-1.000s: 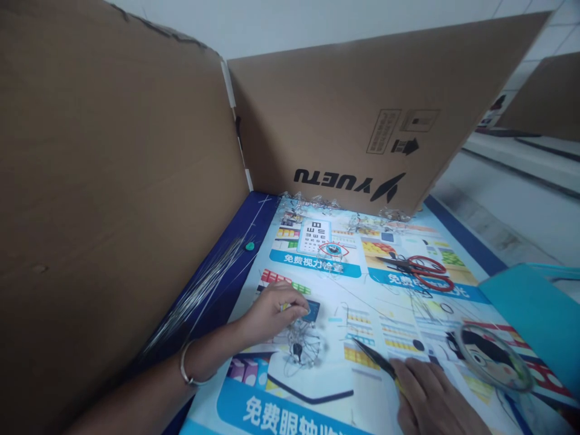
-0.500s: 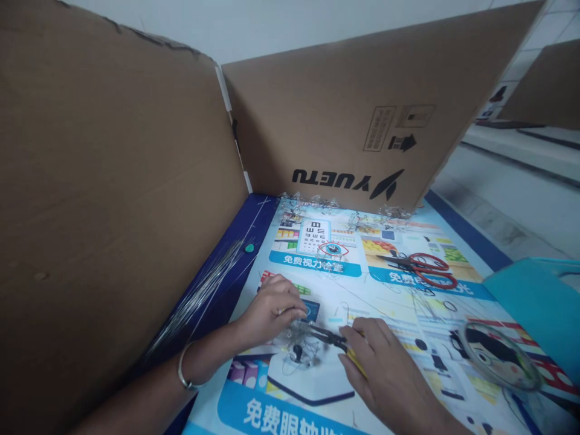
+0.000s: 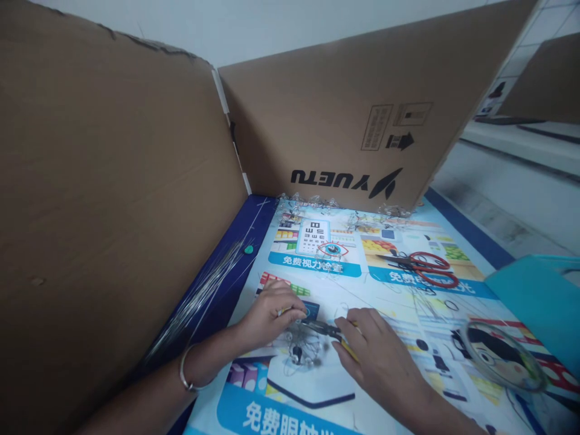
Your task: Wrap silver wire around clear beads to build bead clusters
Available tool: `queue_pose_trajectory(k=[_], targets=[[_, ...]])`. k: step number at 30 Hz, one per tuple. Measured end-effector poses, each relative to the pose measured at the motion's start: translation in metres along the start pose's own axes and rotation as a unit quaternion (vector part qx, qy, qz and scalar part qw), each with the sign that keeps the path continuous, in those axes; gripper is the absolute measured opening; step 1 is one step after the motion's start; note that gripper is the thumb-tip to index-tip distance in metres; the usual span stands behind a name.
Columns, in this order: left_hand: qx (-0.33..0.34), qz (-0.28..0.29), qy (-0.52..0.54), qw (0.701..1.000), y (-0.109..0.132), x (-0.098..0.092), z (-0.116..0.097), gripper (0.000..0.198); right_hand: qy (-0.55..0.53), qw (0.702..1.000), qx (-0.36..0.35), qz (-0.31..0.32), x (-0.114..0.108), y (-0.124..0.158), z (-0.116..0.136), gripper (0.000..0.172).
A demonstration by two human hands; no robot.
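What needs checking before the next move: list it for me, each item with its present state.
1. Pliers gripped in the right hand: ok.
2. Left hand pinching the top of the wire piece: ok.
3. Plier tips close to the left fingertips, so pinch risk ruled out: not ok.
4. Plier tips clamped on wire: cannot tell, too small to see.
5. Scissors away from both hands: ok, lying farther back.
6. Printed sheet free of loose wires: not ok.

Right hand (image 3: 380, 356): has been moved away from the desk's (image 3: 471, 232) near edge, toward its left edge
Pliers (image 3: 324, 328): tips brought just beside the left hand (image 3: 274, 307)
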State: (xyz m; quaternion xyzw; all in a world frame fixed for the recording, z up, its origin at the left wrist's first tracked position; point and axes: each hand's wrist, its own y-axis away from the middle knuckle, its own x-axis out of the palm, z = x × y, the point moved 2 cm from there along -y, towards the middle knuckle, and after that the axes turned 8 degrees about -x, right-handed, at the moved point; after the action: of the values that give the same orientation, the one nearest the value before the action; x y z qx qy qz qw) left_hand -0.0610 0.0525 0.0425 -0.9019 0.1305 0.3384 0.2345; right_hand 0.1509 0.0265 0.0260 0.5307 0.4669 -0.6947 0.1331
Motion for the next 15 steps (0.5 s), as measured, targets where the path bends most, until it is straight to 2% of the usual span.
queue_pose_trajectory(k=[15], targets=[[-0.007,-0.057,0.0,0.998,0.003,0.0058,-0.0052,0.015,0.03,0.999,-0.012,-0.012,-0.0003,-0.0002,0.0036,0.022]])
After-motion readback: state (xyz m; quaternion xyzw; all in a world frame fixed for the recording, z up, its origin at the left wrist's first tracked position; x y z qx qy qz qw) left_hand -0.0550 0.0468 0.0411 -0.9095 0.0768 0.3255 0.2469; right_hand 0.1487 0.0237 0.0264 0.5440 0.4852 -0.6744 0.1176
